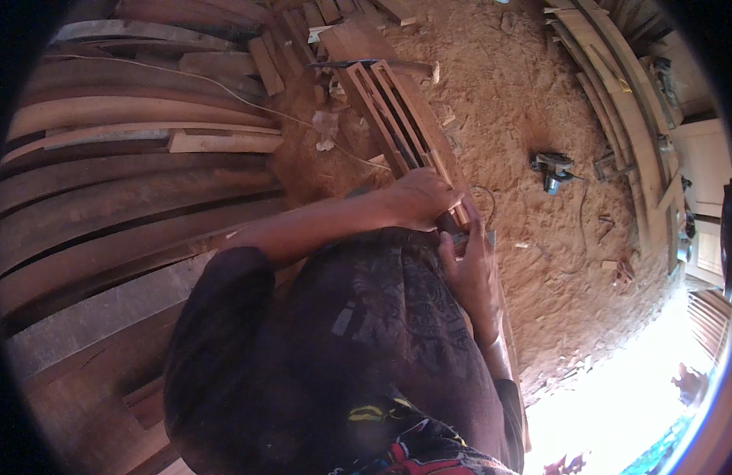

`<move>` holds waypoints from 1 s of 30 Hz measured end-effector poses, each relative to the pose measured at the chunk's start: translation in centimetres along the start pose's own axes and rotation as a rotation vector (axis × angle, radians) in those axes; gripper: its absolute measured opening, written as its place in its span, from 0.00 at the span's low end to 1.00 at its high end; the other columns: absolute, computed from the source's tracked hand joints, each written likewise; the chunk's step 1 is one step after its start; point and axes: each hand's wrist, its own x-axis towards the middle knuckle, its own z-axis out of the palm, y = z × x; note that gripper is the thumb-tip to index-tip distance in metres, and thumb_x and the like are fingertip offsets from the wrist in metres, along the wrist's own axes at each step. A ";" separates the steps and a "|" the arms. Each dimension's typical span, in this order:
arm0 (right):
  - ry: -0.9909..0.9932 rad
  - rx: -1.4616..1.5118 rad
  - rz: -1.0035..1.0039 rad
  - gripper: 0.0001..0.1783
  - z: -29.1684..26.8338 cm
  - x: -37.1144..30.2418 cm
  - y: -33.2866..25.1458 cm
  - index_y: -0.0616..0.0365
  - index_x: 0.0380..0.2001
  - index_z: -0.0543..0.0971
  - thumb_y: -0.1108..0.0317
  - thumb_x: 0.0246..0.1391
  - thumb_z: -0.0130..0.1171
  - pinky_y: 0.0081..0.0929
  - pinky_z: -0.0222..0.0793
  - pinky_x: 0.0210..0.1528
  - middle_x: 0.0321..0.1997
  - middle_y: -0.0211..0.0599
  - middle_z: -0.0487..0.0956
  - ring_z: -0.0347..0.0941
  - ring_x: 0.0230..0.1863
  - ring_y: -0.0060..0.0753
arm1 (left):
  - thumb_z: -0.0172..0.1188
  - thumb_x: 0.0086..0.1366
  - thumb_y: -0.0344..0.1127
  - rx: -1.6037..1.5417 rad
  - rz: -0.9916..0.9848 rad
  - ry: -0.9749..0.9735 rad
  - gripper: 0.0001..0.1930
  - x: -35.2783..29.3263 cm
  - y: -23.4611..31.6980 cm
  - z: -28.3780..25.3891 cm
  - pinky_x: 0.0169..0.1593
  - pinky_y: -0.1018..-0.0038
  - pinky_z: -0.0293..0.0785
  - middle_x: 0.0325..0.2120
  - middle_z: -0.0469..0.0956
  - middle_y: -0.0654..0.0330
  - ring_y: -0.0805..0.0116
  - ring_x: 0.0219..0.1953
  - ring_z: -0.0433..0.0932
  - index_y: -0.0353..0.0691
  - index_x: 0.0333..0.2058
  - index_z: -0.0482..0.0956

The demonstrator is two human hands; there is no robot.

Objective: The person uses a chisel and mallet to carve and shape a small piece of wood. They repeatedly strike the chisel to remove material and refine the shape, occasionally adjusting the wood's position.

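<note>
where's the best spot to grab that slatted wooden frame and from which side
Probably by a long outer rail of the frame, near its far end, coming from the sawdust side on the right. The rails run lengthwise away from the person and are narrow enough to close a grip around. The near end is taken by the left hand and right hand, and planks crowd the left.

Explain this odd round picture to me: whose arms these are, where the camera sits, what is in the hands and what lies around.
There is no machine here. A wide fisheye camera worn on a person's head looks down, so straight edges bend. The arms are the wearer's own. The left hand and right hand both grip a slatted wooden frame; a small dark tool seems to sit between them, too hidden to name. Long wooden planks are stacked on the left. Sawdust covers the floor, where a handheld power tool lies.
</note>
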 end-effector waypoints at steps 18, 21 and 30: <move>0.018 -0.035 -0.143 0.33 4.5 9.6 -3.7 0.59 0.69 0.61 0.71 0.63 0.58 0.59 0.75 0.53 0.51 0.71 0.79 0.77 0.53 0.75 | 0.68 0.58 0.42 -0.073 0.013 0.179 0.11 -1.7 -9.2 -1.7 0.38 0.54 0.78 0.27 0.81 0.56 0.48 0.35 0.82 0.43 0.33 0.81; 0.022 -0.055 -0.161 0.31 5.1 8.1 -3.5 0.60 0.68 0.63 0.71 0.63 0.57 0.58 0.75 0.52 0.50 0.70 0.80 0.79 0.51 0.73 | 0.71 0.45 0.37 -0.038 -0.134 0.042 0.13 -1.8 -8.2 -1.7 0.43 0.57 0.80 0.31 0.82 0.59 0.52 0.36 0.84 0.46 0.32 0.86; 0.013 -0.212 -0.073 0.31 3.1 14.2 -8.5 0.59 0.67 0.67 0.59 0.65 0.59 0.52 0.77 0.49 0.44 0.65 0.83 0.82 0.45 0.67 | 0.69 0.51 0.37 -0.887 -0.164 0.385 0.11 -2.1 -11.7 -2.4 0.37 0.56 0.76 0.26 0.75 0.55 0.50 0.31 0.80 0.42 0.31 0.79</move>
